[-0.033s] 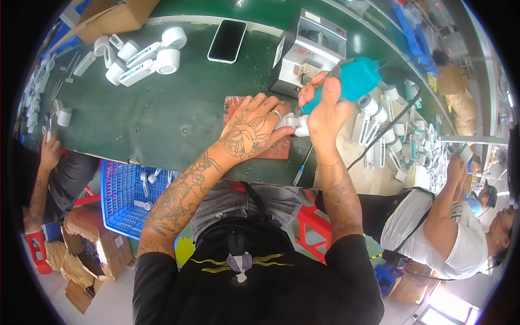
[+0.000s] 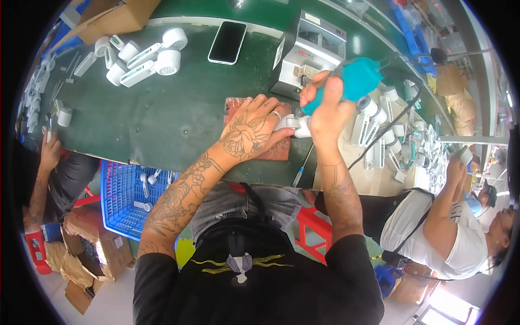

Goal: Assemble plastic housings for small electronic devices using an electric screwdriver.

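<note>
My left hand (image 2: 252, 124) lies over a white part (image 2: 298, 125), pressing it down on a reddish pad (image 2: 279, 150); its thumb rests along the part and its fingers hide most of it. The part looks like a shower head, but only its right end shows. Wrapped in my right hand (image 2: 327, 108) is a teal electric screwdriver (image 2: 358, 80), tilted with its tip end down at the white part. The bit itself is hidden. A small hand screwdriver (image 2: 299, 174) lies beside the pad, near the table's front edge.
A grey screw-feeder-like box (image 2: 309, 54) stands behind my right hand. Several white shower heads (image 2: 143, 70) lie at the left, more (image 2: 379, 132) at the right under a black cable (image 2: 385, 130). A phone (image 2: 227, 42), a blue basket (image 2: 116, 200) and two co-workers are around.
</note>
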### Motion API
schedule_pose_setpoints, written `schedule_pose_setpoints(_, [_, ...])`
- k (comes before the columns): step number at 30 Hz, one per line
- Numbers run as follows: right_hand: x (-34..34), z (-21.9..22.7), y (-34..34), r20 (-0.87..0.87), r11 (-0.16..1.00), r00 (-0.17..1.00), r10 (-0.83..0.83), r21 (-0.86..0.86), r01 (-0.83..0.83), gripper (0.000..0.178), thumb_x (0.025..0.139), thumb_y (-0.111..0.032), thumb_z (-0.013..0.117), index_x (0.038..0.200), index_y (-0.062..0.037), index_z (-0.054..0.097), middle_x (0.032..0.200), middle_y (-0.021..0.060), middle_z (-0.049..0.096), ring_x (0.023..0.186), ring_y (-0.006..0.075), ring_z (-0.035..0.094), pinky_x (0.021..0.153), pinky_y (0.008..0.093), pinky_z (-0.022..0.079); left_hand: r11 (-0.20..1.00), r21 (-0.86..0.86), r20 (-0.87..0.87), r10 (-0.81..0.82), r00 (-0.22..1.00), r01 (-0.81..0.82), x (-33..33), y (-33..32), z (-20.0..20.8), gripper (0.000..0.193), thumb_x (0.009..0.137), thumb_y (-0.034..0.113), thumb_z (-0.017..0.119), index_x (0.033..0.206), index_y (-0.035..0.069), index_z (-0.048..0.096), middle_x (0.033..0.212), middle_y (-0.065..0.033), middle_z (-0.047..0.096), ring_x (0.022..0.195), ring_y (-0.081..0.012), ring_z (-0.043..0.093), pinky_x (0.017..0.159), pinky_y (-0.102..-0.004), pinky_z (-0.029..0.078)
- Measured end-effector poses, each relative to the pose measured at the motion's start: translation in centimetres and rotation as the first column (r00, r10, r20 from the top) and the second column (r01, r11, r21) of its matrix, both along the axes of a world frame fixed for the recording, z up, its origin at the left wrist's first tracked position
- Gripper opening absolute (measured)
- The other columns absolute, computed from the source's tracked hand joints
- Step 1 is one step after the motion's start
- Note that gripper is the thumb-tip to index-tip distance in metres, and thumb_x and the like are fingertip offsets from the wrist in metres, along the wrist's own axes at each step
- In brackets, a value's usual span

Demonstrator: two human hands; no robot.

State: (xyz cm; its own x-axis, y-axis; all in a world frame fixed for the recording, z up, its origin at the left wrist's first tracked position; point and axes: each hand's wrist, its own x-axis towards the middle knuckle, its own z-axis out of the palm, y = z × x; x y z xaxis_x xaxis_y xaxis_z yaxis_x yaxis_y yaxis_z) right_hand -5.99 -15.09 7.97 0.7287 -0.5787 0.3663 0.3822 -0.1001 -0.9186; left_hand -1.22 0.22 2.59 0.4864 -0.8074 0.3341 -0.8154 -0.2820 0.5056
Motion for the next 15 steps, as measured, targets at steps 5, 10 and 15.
schedule_pose_setpoints(5, [2.4,2.8,-1.8,0.165,0.992,0.979,-0.121,-0.012,0.125,0.039,0.105,-0.034,0.058,0.099,0.0037,0.062,0.068,0.0057,0.059,0.057,0.0150,0.058,0.055,0.0288,0.047,1.000,-0.007,-0.012,-0.008,1.000,0.008,0.0,0.5,0.1,0.044,0.099,0.042,0.058,0.121,0.005,0.067,0.119,-0.0138,0.060,0.118,-0.0343,0.054,0.108,-0.0520,0.040])
schedule_pose_setpoints(10, [4.4,1.0,-2.8,0.167,0.983,0.979,-0.114,-0.121,0.135,0.035,0.104,-0.032,0.061,0.097,0.0025,0.061,0.068,0.0045,0.059,0.059,0.0146,0.059,0.054,0.0287,0.047,0.997,-0.080,-0.027,-0.018,0.999,0.016,0.2,0.6,-0.3,0.038,0.095,0.026,0.060,0.129,0.008,0.065,0.120,-0.0147,0.061,0.112,-0.0362,0.055,0.099,-0.0471,0.045])
schedule_pose_setpoints(15, [4.1,0.9,-2.9,0.062,0.980,0.989,-0.132,-0.143,0.140,0.040,0.107,-0.037,0.054,0.097,0.0018,0.057,0.068,0.0080,0.056,0.058,0.0185,0.057,0.054,0.0318,0.047,0.999,-0.030,-0.075,-0.041,0.996,0.039,0.2,0.5,-0.3,0.036,0.097,0.029,0.057,0.125,0.007,0.066,0.123,-0.0151,0.060,0.116,-0.0370,0.054,0.105,-0.0505,0.042])
